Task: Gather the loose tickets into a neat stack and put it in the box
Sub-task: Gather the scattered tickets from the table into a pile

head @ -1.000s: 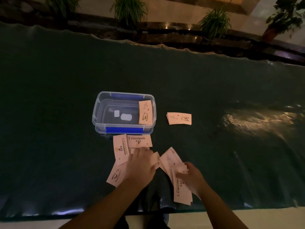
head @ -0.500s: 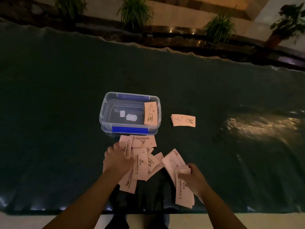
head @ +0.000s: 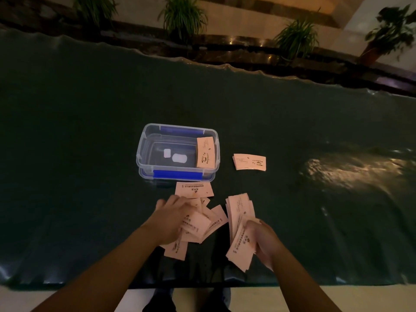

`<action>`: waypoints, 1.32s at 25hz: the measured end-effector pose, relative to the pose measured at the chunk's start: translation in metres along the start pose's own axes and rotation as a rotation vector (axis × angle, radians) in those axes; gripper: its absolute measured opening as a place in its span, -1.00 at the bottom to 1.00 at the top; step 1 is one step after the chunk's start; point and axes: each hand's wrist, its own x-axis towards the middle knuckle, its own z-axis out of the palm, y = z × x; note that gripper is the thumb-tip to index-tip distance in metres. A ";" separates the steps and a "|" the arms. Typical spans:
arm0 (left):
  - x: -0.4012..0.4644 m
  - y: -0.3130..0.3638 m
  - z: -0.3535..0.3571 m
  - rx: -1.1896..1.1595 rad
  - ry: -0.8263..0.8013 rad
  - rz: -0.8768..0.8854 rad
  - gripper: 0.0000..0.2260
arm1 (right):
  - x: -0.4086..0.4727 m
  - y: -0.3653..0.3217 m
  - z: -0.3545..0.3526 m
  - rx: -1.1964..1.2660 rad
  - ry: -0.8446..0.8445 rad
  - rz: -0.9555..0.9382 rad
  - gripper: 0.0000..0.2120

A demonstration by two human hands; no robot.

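Several pale pink tickets (head: pixel 198 224) lie fanned on the dark table just in front of me. My left hand (head: pixel 173 218) rests on them, fingers curled over the pile. My right hand (head: pixel 261 238) grips a rough bundle of tickets (head: pixel 239 226) that sticks out toward the box. One ticket (head: pixel 194 189) lies flat just in front of the clear plastic box (head: pixel 144 152) with blue clips. A ticket (head: pixel 205 152) leans inside the box against its right wall. A small neat stack (head: pixel 249 162) lies to the right of the box.
The table wears a dark green cloth (head: pixel 90 154); its near edge (head: pixel 67 283) is close to my body. Potted plants (head: pixel 182 16) stand on a ledge beyond the far edge. Two white labels (head: pixel 179 158) show on the box floor.
My left hand has slid the loose tickets right, toward the middle, bunching them under its fingers. My right hand has lifted its bundle a little higher and more upright.
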 end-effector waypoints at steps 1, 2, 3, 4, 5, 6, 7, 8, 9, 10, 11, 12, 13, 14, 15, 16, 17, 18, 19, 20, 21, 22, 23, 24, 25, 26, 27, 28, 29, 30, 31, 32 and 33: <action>0.002 0.004 -0.001 0.009 -0.013 0.019 -0.24 | -0.001 -0.004 0.005 0.002 -0.003 0.002 -0.92; 0.003 0.008 -0.001 -0.013 0.008 -0.014 -0.23 | -0.001 -0.007 0.010 -0.003 -0.006 0.002 -0.93; 0.001 0.011 0.001 -0.067 0.060 -0.098 -0.26 | -0.001 -0.010 0.015 -0.001 -0.018 0.000 -0.92; -0.001 0.014 0.004 -0.154 0.130 -0.219 -0.32 | -0.001 -0.013 0.019 0.011 -0.039 -0.003 -0.88; -0.005 0.018 0.007 -0.274 0.192 -0.352 -0.41 | -0.002 -0.015 0.024 0.028 -0.065 -0.007 -0.84; -0.009 0.022 0.011 -0.412 0.223 -0.468 -0.47 | -0.002 -0.017 0.028 0.046 -0.091 -0.013 -0.82; -0.012 0.027 0.014 -0.540 0.224 -0.559 -0.48 | -0.002 -0.019 0.032 0.058 -0.117 -0.019 -0.82; -0.014 0.033 0.016 -0.640 0.214 -0.627 -0.45 | -0.002 -0.020 0.037 0.062 -0.139 -0.024 -0.82; -0.015 0.038 0.019 -0.713 0.215 -0.676 -0.40 | -0.002 -0.021 0.041 0.054 -0.158 -0.025 -0.81; -0.015 0.043 0.020 -0.759 0.233 -0.714 -0.35 | -0.001 -0.021 0.046 0.036 -0.170 -0.025 -0.80; -0.013 0.049 0.020 -0.780 0.247 -0.747 -0.30 | 0.000 -0.021 0.050 0.015 -0.175 -0.023 -0.79; -0.011 0.055 0.020 -0.787 0.253 -0.768 -0.25 | 0.000 -0.020 0.054 -0.007 -0.174 -0.023 -0.77; -0.009 0.061 0.020 -0.793 0.257 -0.773 -0.21 | 0.001 -0.018 0.058 -0.024 -0.168 -0.025 -0.75; -0.008 0.065 0.022 -0.807 0.266 -0.770 -0.18 | 0.002 -0.016 0.060 -0.035 -0.158 -0.027 -0.73; -0.008 0.068 0.024 -0.828 0.275 -0.761 -0.17 | 0.003 -0.015 0.062 -0.039 -0.148 -0.031 -0.70; -0.007 0.069 0.026 -0.843 0.293 -0.728 -0.20 | 0.003 -0.014 0.063 -0.040 -0.139 -0.037 -0.69; -0.006 0.070 0.029 -0.850 0.318 -0.667 -0.29 | 0.003 -0.014 0.064 -0.044 -0.132 -0.043 -0.68; -0.004 0.072 0.031 -0.840 0.341 -0.591 -0.41 | 0.003 -0.014 0.064 -0.055 -0.126 -0.047 -0.67; -0.003 0.075 0.032 -0.804 0.338 -0.523 -0.53 | 0.004 -0.015 0.064 -0.072 -0.120 -0.052 -0.66; -0.001 0.079 0.031 -0.752 0.320 -0.472 -0.64 | 0.004 -0.015 0.063 -0.089 -0.114 -0.055 -0.65; 0.000 0.083 0.030 -0.714 0.306 -0.439 -0.71 | 0.005 -0.015 0.063 -0.104 -0.108 -0.054 -0.63; 0.002 0.086 0.029 -0.697 0.296 -0.419 -0.74 | 0.006 -0.015 0.062 -0.112 -0.100 -0.052 -0.62; 0.004 0.088 0.030 -0.698 0.281 -0.403 -0.74 | 0.006 -0.014 0.060 -0.110 -0.094 -0.050 -0.60; 0.005 0.087 0.031 -0.716 0.258 -0.383 -0.73 | 0.007 -0.012 0.059 -0.099 -0.089 -0.046 -0.59; 0.007 0.086 0.031 -0.738 0.228 -0.360 -0.73 | 0.008 -0.010 0.056 -0.084 -0.083 -0.042 -0.59; 0.009 0.083 0.029 -0.732 0.196 -0.335 -0.74 | 0.009 -0.008 0.053 -0.071 -0.076 -0.037 -0.60; 0.012 0.078 0.027 -0.691 0.173 -0.307 -0.76 | 0.009 -0.007 0.049 -0.061 -0.067 -0.031 -0.61; 0.016 0.071 0.023 -0.590 0.175 -0.289 -0.77 | 0.009 -0.005 0.045 -0.048 -0.060 -0.029 -0.63; 0.021 0.063 0.017 -0.492 0.201 -0.291 -0.75 | 0.009 -0.003 0.040 -0.026 -0.055 -0.023 -0.64; 0.025 0.053 0.010 -0.402 0.254 -0.304 -0.70 | 0.008 -0.002 0.035 0.005 -0.053 -0.012 -0.66; 0.029 0.043 0.003 -0.374 0.309 -0.330 -0.62 | 0.007 0.000 0.031 0.039 -0.057 0.002 -0.68; 0.033 0.034 -0.003 -0.369 0.332 -0.357 -0.53 | 0.006 0.002 0.027 0.072 -0.069 0.010 -0.69; 0.035 0.026 -0.007 -0.355 0.321 -0.361 -0.45 | 0.005 0.003 0.023 0.103 -0.087 0.011 -0.69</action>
